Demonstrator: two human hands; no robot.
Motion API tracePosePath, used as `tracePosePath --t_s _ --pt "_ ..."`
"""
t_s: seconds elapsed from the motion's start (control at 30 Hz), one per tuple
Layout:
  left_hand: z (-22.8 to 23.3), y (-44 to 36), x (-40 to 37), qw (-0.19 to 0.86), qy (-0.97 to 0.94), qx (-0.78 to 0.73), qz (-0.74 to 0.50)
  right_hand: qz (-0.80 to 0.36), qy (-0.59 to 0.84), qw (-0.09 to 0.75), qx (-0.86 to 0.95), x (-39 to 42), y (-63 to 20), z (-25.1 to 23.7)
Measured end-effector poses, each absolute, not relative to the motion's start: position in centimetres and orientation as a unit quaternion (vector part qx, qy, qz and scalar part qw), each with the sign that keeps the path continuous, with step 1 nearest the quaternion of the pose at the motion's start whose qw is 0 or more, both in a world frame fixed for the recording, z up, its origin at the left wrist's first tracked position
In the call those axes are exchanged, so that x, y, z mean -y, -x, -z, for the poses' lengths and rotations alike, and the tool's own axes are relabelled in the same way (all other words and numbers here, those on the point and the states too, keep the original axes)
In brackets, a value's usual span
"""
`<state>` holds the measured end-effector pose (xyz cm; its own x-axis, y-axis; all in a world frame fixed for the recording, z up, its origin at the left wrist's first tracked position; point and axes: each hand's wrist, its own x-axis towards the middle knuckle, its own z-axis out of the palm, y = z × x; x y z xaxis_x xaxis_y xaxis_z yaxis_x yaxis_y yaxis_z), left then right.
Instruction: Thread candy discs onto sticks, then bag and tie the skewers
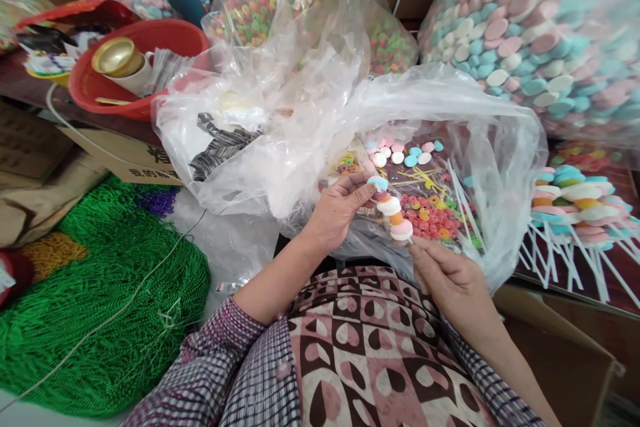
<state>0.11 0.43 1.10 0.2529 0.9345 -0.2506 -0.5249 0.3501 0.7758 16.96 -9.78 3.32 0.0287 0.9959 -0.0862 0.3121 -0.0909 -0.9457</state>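
A candy skewer (391, 208) of marshmallows and gummy rings slants between my two hands. My left hand (336, 210) is closed at its upper end, pinching a blue-and-white marshmallow (378, 183). Lower down, my right hand (450, 277) pinches the stick under a pink-and-white marshmallow; most of the stick is hidden by the fingers. Just beyond my hands lie red gummy rings (431, 219), loose marshmallows (399, 157) and yellow strips (425, 177), inside a spread clear plastic bag (520, 140). White sticks (463, 203) lean beside the gummy rings.
Finished-looking candy skewers (575, 200) are piled at the right. Large bags of marshmallows (540, 33) and gummy rings (275, 3) stand behind. To the left are a red basin (185, 40) holding a gold bowl (117, 57) and a heap of green cord (115, 307).
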Motion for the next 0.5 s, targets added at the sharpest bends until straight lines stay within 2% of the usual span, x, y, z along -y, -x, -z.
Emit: tracePosePath --t_s 0.3,0.5 --pt "-1.1 -0.1 0.2 0.62 -0.4 -0.396 -0.546 -0.42 0.612 0.385 0.549 10.2 -17.3 -4.0" --pt "-0.2 -0.1 -0.3 0.632 -0.362 -0.398 -0.557 -0.424 0.617 0.363 0.555 10.4 -17.4 -4.2"
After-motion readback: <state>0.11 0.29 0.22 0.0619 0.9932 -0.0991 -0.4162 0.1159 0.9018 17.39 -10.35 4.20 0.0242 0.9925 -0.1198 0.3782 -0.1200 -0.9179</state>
